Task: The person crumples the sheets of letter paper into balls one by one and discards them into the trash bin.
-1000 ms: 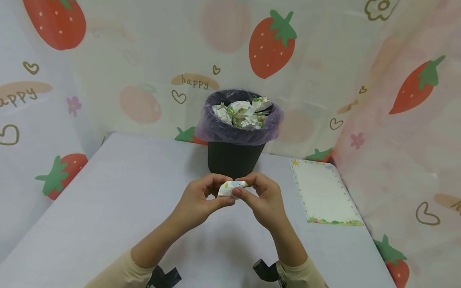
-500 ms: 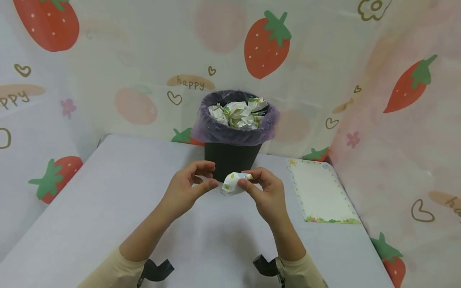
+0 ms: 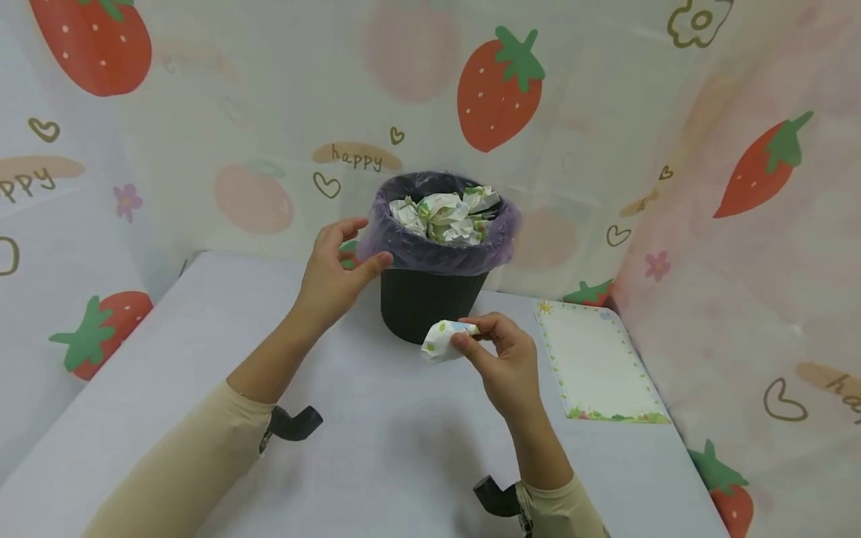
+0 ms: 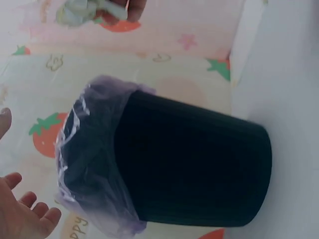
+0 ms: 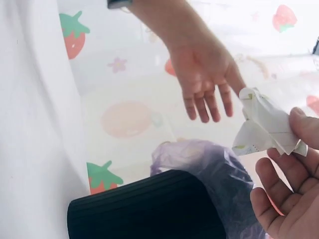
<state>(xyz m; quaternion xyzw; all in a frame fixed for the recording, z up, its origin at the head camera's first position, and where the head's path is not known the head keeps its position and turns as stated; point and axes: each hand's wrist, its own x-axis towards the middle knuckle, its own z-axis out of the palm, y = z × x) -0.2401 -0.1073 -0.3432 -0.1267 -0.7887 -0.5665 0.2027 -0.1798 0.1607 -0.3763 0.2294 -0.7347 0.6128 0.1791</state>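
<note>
Pinched between the thumb and fingers of my right hand (image 3: 507, 366) is a crumpled piece of patterned paper (image 3: 444, 341), white with green and blue spots. It is held up in front of a black trash can (image 3: 430, 299) lined with a purple plastic bag (image 3: 444, 258). Several crumpled white and green papers (image 3: 444, 208) fill the can's mouth. My left hand (image 3: 332, 273) is raised at the can's left side, its fingers spread and holding nothing, the fingertips close to the bag's rim. In the right wrist view, the crumpled paper (image 5: 266, 122) shows folds and a white back.
A flat sheet of paper (image 3: 605, 362) with a decorated border lies at the right of the white table (image 3: 269, 478). Strawberry-printed curtains (image 3: 269, 97) enclose the table at the back and both sides. Black wrist mounts (image 3: 296, 424) stick out from both sleeves.
My left hand has let go of the crumpled paper and moved up and forward to the left side of the bag. The right hand keeps hold of the paper, shifting slightly right.
</note>
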